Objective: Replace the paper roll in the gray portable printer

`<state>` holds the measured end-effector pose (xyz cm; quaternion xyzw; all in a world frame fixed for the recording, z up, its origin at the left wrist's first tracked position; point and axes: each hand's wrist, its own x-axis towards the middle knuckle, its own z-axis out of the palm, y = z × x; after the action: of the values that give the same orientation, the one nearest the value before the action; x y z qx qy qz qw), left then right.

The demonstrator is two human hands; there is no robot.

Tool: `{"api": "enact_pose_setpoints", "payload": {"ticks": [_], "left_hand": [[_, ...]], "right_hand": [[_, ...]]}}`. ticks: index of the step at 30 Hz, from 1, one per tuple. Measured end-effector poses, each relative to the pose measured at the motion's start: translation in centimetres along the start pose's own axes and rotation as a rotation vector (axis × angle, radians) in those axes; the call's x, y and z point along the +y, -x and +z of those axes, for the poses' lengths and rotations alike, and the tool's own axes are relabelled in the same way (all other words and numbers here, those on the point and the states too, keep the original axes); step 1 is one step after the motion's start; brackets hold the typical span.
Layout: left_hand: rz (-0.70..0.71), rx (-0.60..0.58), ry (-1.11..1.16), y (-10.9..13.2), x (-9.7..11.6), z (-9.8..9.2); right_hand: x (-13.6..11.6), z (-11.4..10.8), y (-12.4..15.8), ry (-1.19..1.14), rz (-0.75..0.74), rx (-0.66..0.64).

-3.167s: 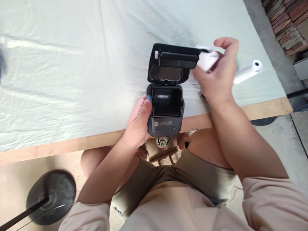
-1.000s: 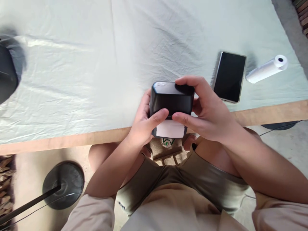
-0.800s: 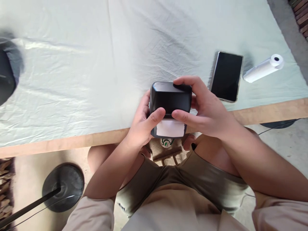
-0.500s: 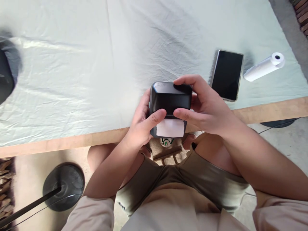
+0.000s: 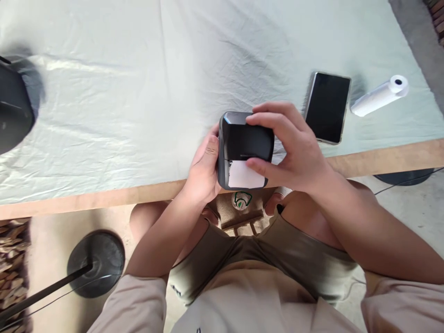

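A small black label printer (image 5: pixel 249 141) is held over the front edge of the table. White paper (image 5: pixel 244 175) lies across its near end, below the dark lid. My left hand (image 5: pixel 204 169) is closed round the printer's left side, its thumb along the edge and its other fingers mostly hidden behind. My right hand (image 5: pixel 294 148) grips the right side, with fingertips on the top far edge and the thumb on the paper just under the lid. The lid appears to be down over the body.
A dark-screened phone or tablet (image 5: pixel 328 107) lies right of my hands, beside a white paper roll (image 5: pixel 379 96). A black object (image 5: pixel 14 108) stands at the left edge. A wooden strip (image 5: pixel 138 194) borders the cloth-covered table (image 5: pixel 121 115). A round black stand base (image 5: pixel 97 263) is on the floor.
My left thumb has moved off the lid to the printer's left edge. My right thumb has shifted down onto the paper. The printer is tilted differently, its lid sitting lower against the body.
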<state>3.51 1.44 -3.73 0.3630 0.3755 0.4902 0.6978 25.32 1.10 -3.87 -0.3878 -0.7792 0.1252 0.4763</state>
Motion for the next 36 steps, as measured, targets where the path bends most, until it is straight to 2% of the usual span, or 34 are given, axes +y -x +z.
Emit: {"api": "enact_pose_setpoints", "payload": {"ticks": [3,6,9,13,15,18,22,24,26,30,32,34,36], "left_hand": [[0.012,-0.007,0.026,-0.1,-0.2,0.0],[0.004,0.024,0.019,-0.2,-0.2,0.1],[-0.053,0.034,-0.007,-0.2,-0.2,0.0],[-0.066,-0.025,-0.056,0.0,-0.1,-0.1],[-0.035,-0.027,-0.078,0.1,0.1,-0.2],[-0.02,-0.056,-0.076,-0.1,0.1,-0.4],[-0.038,-0.144,-0.095,-0.3,-0.1,-0.7],[-0.036,-0.158,-0.123,-0.3,-0.2,-0.7],[-0.028,-0.173,-0.153,-0.3,-0.3,-0.6],[-0.053,-0.198,-0.171,-0.3,-0.1,-0.5],[-0.075,-0.18,-0.162,-0.2,-0.1,-0.6],[-0.073,-0.142,-0.153,-0.2,0.0,-0.7],[-0.054,-0.095,-0.145,-0.2,-0.1,-0.7]], "right_hand": [[-0.2,-0.4,-0.2,0.011,-0.028,-0.007],[-0.5,-1.1,-0.5,0.096,-0.042,0.096],[-1.3,-1.4,-0.8,0.14,0.035,0.223],[-2.1,-1.5,-1.0,0.027,0.144,0.404],[-2.1,-1.6,-1.0,-0.033,0.14,0.418],[-1.7,-2.2,-1.0,-0.002,0.072,0.329],[-1.1,-2.8,-0.9,0.21,-0.03,0.022],[-0.9,-2.8,-0.9,0.288,0.022,-0.129],[-0.7,-2.6,-1.0,0.365,0.095,-0.21],[-0.6,-2.4,-1.7,0.445,0.2,-0.287],[-1.1,-2.6,-2.3,0.384,0.259,-0.299],[-1.7,-3.3,-3.0,0.189,0.34,-0.298],[-2.0,-4.4,-3.6,-0.1,0.475,-0.208]]}}
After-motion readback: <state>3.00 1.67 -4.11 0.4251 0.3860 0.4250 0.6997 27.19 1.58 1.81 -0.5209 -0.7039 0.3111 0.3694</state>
